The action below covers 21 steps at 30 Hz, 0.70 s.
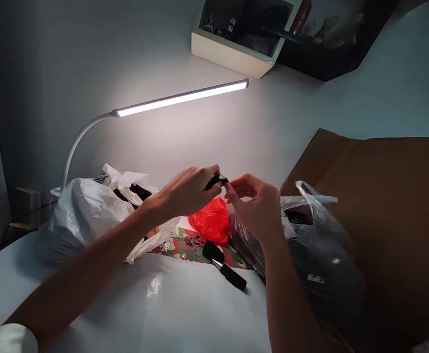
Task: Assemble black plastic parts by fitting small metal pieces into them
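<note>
Both hands meet over the table, in front of the lamp-lit wall. My left hand (194, 186) is closed around a small black strip-like piece (215, 182) whose exact kind I cannot make out. At its right end, the fingertips of my right hand (254, 203) pinch together; the thumb and index finger touch the piece. Below the hands lies a black item with a silver metal part (229, 275), next to a black block-like piece (213, 251). Small silver metal bits (194, 241) lie scattered on a red and green patterned sheet (183, 252).
White plastic bags (89, 208) bulge at the left, under a lit desk lamp (181, 99). A red plastic bag (211, 220) sits behind the hands. At the right stand a clear bag of dark items (321, 260) and a large cardboard box (391, 196). A cabinet (232, 51) hangs above.
</note>
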### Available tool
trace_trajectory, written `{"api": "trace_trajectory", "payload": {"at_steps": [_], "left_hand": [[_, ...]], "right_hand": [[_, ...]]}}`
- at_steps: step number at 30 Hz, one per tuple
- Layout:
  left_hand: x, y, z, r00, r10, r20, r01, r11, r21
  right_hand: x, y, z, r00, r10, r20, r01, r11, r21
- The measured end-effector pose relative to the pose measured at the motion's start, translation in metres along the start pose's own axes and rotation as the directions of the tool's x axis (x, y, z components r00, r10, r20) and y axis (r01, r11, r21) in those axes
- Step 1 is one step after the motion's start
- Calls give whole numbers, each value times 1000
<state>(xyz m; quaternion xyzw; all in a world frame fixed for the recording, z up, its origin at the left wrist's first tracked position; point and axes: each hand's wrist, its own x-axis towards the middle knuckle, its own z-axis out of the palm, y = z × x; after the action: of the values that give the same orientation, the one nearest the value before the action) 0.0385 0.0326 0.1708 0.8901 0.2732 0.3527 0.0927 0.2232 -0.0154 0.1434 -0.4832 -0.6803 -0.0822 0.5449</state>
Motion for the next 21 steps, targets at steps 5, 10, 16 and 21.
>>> {"api": "trace_trajectory", "payload": {"at_steps": [5, 10, 16, 21], "left_hand": [[-1, 0, 2, 999, 34, 2, -35, 999, 10], [-1, 1, 1, 998, 49, 39, -49, 999, 2], [0, 2, -6, 998, 33, 59, -19, 975, -222], [4, 4, -9, 990, 0, 140, 78, 832, -550]], "right_hand": [[0, -1, -6, 996, 31, 83, -30, 999, -14], [2, 3, -7, 992, 59, 115, -62, 998, 24], [6, 6, -12, 989, 115, 90, -135, 953, 270], [5, 4, -16, 990, 17, 143, -83, 880, 468]]}}
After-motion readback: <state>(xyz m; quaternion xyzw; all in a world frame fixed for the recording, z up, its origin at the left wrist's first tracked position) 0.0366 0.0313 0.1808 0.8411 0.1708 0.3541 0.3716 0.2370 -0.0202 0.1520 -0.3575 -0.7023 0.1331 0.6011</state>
